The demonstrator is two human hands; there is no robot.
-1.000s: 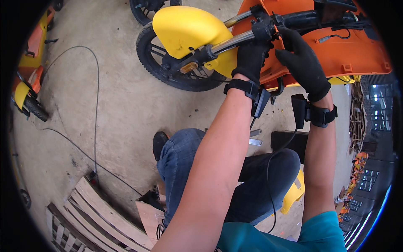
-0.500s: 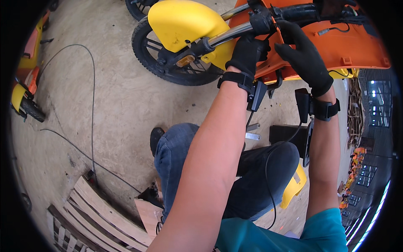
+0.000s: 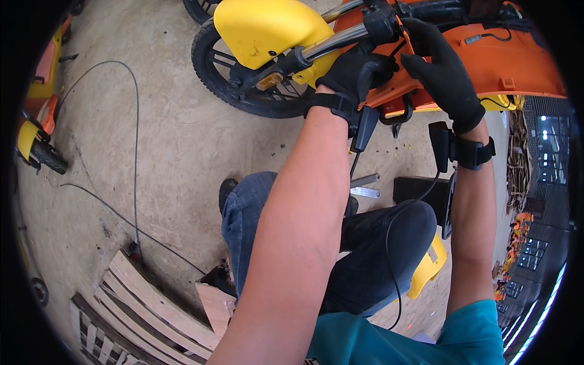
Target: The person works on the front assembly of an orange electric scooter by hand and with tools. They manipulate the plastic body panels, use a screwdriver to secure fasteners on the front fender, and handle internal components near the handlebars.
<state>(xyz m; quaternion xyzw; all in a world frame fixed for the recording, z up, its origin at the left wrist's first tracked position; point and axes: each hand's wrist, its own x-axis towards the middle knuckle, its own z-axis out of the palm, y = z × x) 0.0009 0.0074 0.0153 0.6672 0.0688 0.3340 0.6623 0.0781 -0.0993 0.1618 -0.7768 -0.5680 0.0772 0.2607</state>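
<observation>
Both hands wear black gloves and work at the front of a motorbike with a yellow front fender (image 3: 267, 30) and an orange body panel (image 3: 480, 64). My left hand (image 3: 353, 72) is closed, its fingers curled beside the metal fork tube (image 3: 334, 45) at the panel's near end. What those fingers hold, if anything, is hidden. To its right, my right hand (image 3: 445, 76) is open, thumb and fingers apart in a C shape by the panel's upright edge. Its fingertips reach close to the black fork clamp (image 3: 380, 23).
The front wheel (image 3: 210, 67) stands left of my hands. Wrenches (image 3: 366, 192) lie on the floor near my knees, by a black box (image 3: 420, 190) and a yellow part (image 3: 429, 267). A cable (image 3: 136, 152) crosses the floor towards wooden slats (image 3: 152, 304). Other bikes stand far left.
My left wrist has shifted left and its hand has turned, with the fingers now pointing more to the right. My right hand has moved only slightly, keeping its C shape.
</observation>
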